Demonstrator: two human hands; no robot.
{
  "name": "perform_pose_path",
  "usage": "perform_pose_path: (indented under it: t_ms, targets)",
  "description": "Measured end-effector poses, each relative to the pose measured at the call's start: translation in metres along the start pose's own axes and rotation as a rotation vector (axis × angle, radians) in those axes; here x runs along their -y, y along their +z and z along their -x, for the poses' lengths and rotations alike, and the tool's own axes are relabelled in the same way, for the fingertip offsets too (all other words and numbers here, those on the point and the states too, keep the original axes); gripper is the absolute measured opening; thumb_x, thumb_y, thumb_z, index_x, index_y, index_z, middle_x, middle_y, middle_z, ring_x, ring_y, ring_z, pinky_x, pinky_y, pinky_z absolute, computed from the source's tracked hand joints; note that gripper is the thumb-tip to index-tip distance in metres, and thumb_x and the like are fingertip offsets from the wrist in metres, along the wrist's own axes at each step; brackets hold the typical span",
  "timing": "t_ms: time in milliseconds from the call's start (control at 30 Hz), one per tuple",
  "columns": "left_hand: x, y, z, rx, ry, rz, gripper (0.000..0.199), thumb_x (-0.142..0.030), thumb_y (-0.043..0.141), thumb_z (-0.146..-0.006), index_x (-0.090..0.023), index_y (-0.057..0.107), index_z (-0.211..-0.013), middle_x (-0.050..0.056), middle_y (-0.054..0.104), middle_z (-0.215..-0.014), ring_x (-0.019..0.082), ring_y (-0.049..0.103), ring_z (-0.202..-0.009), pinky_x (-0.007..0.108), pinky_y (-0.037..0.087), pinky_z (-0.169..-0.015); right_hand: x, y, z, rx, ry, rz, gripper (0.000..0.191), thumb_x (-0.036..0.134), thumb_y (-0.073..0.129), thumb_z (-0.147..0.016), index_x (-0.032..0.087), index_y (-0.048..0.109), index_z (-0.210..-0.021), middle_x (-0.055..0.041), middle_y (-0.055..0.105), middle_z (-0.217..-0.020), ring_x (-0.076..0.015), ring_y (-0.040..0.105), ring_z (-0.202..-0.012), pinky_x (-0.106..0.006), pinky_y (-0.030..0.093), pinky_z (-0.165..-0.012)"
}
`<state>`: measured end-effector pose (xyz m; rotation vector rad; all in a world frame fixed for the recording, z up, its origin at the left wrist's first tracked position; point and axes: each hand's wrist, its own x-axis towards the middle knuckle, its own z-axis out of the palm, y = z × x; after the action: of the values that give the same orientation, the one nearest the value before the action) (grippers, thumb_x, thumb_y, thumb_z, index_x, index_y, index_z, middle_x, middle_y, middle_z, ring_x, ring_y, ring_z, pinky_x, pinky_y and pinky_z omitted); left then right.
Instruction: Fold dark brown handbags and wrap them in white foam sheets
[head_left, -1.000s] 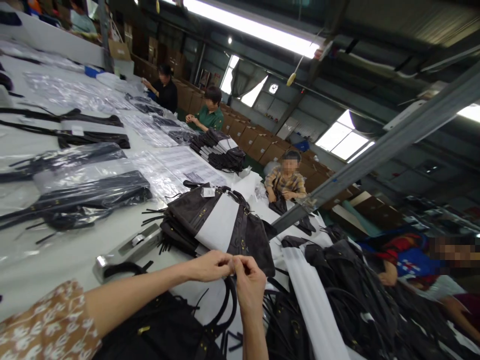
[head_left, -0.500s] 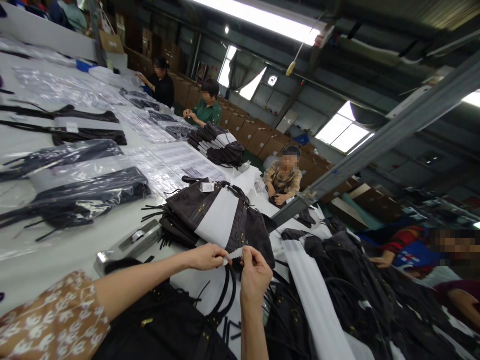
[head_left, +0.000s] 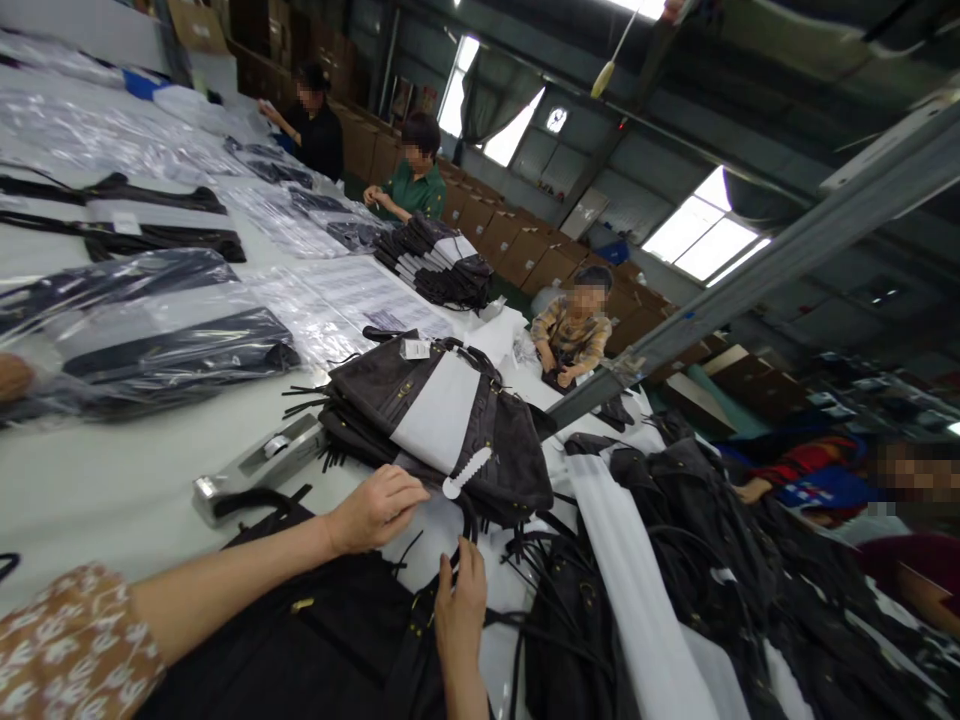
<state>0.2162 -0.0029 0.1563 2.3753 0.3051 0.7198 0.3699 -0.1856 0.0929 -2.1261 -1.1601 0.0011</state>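
Observation:
A black bag [head_left: 300, 630] with a brass-coloured zip pull lies in front of me. Its dark handle [head_left: 471, 520] arches up, and the fingers of my right hand [head_left: 461, 605] are around it, low on its side. A white strip with a toothed edge and a round end [head_left: 471, 472] shows by the top of this handle, outside both hands. Just left of the round end is my left hand [head_left: 382, 508], its fingers stretched out and slightly bent with nothing visible in them. Behind the strip is a stack of dark bags [head_left: 517, 470], the top one wrapped in a white band [head_left: 439, 415].
A metal tape dispenser [head_left: 259, 465] sits left of the stack. Plastic-wrapped bags [head_left: 180, 350] lie farther left, with someone's hand [head_left: 13, 377] at the edge. A slanting metal post [head_left: 675, 340] rises on the right, beside white foam sheet [head_left: 630, 590] and piled black bags [head_left: 720, 560]. Co-workers sit beyond.
Both hands have let go of the white toothed strip, which they pinched between them before. My left hand has drawn back leftward; my right has moved down to the handle.

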Motion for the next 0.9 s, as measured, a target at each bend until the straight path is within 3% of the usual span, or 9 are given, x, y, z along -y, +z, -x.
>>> perform_pose_path:
  t_ms: [67, 167, 233, 333, 433, 533, 700, 800, 900]
  targets:
    - [0.021, 0.01, 0.026, 0.119, -0.097, 0.061, 0.04, -0.022, 0.045, -0.087, -0.021, 0.055, -0.126, 0.01, 0.056, -0.129, 0.025, 0.048, -0.118, 0.042, 0.035, -0.104, -0.02, 0.017, 0.008, 0.078, 0.022, -0.015, 0.055, 0.049, 0.043, -0.088, 0.011, 0.055, -0.125, -0.0204, 0.054, -0.129, -0.0305, 0.05, -0.12, -0.046, 0.044, -0.095]
    - [0.058, 0.023, 0.049, 0.19, -0.422, 0.22, 0.046, -0.031, 0.049, -0.084, -0.019, 0.052, -0.129, 0.009, 0.053, -0.135, 0.024, 0.047, -0.123, 0.039, 0.035, -0.107, -0.035, 0.031, 0.003, 0.129, 0.152, -0.151, 0.056, 0.054, 0.047, -0.082, 0.011, 0.063, -0.114, -0.019, 0.062, -0.119, -0.0288, 0.057, -0.112, -0.044, 0.047, -0.091]
    - [0.078, 0.026, 0.05, 0.169, -0.586, 0.261, 0.043, -0.038, 0.042, -0.088, -0.016, 0.054, -0.123, 0.009, 0.061, -0.124, 0.022, 0.055, -0.114, 0.036, 0.042, -0.1, -0.036, 0.031, -0.006, 0.107, 0.269, -0.201, 0.054, 0.057, 0.046, -0.081, 0.012, 0.068, -0.1, -0.0162, 0.069, -0.102, -0.027, 0.064, -0.097, -0.041, 0.05, -0.085]
    - [0.088, 0.021, 0.043, 0.153, -0.635, 0.225, 0.047, -0.042, 0.03, -0.093, -0.013, 0.057, -0.118, 0.01, 0.067, -0.111, 0.021, 0.061, -0.102, 0.035, 0.047, -0.092, -0.027, 0.017, -0.01, 0.052, 0.357, -0.198, 0.053, 0.055, 0.039, -0.086, 0.013, 0.069, -0.099, -0.014, 0.071, -0.097, -0.0258, 0.064, -0.093, -0.04, 0.048, -0.085]
    - [0.064, 0.011, 0.053, 0.181, -0.563, 0.168, 0.044, -0.04, 0.039, -0.09, -0.016, 0.055, -0.124, 0.011, 0.06, -0.125, 0.023, 0.052, -0.118, 0.039, 0.035, -0.106, -0.008, 0.001, 0.018, -0.012, 0.283, -0.117, 0.049, 0.048, 0.039, -0.09, 0.013, 0.064, -0.114, -0.0159, 0.065, -0.113, -0.0263, 0.059, -0.108, -0.043, 0.043, -0.096]
    - [0.017, 0.011, 0.094, 0.367, -0.328, 0.022, 0.052, -0.037, 0.048, -0.088, -0.026, 0.042, -0.138, 0.008, 0.04, -0.146, 0.026, 0.029, -0.138, 0.049, 0.015, -0.115, 0.012, -0.001, 0.075, 0.039, 0.11, 0.041, 0.046, 0.041, 0.037, -0.094, 0.016, 0.056, -0.128, -0.0158, 0.056, -0.129, -0.0268, 0.051, -0.121, -0.046, 0.039, -0.102]
    - [-0.05, 0.053, 0.184, 0.822, -0.215, -0.046, 0.09, -0.043, 0.07, -0.07, -0.041, 0.02, -0.145, 0.005, 0.011, -0.156, 0.037, 0.008, -0.142, 0.066, 0.012, -0.11, 0.028, 0.023, 0.156, 0.292, -0.026, 0.24, 0.049, 0.038, 0.043, -0.091, 0.026, 0.043, -0.139, -0.01, 0.035, -0.148, -0.0321, 0.033, -0.135, -0.051, 0.037, -0.104]
    - [-0.065, 0.082, 0.216, 0.883, -0.282, -0.118, 0.093, -0.044, 0.072, -0.067, -0.041, 0.021, -0.145, 0.007, 0.007, -0.156, 0.04, 0.005, -0.141, 0.071, 0.008, -0.107, 0.029, 0.03, 0.163, 0.293, -0.003, 0.289, 0.051, 0.038, 0.046, -0.09, 0.026, 0.043, -0.139, -0.0099, 0.034, -0.149, -0.0337, 0.029, -0.137, -0.052, 0.034, -0.105]
    - [-0.065, 0.092, 0.223, 0.807, -0.286, -0.158, 0.091, -0.044, 0.073, -0.067, -0.042, 0.024, -0.144, 0.006, 0.01, -0.157, 0.04, 0.008, -0.141, 0.071, 0.009, -0.107, 0.029, 0.028, 0.14, 0.277, 0.004, 0.261, 0.044, 0.04, 0.046, -0.09, 0.024, 0.054, -0.13, -0.0135, 0.05, -0.136, -0.033, 0.044, -0.127, -0.049, 0.039, -0.101]
